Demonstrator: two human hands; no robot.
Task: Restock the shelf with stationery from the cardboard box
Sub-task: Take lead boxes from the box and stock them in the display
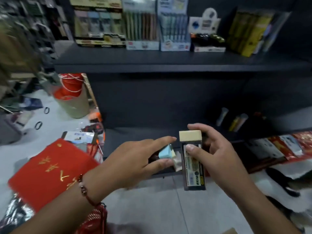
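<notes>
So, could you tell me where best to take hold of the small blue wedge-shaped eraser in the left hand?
Pinch the blue wedge eraser across its two broad sloping faces, coming from the left as the left hand does now, with a finger on top and another below. Its narrow ridge gives little to hold, and the right side is crowded by the large sleeved eraser that the right hand holds upright.

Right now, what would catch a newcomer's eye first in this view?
The two hands at centre: the right hand grips a long eraser in a dark sleeve, the left hand holds small pastel erasers beside it. Next, the red folder with gold lettering at lower left on the floor.
</notes>
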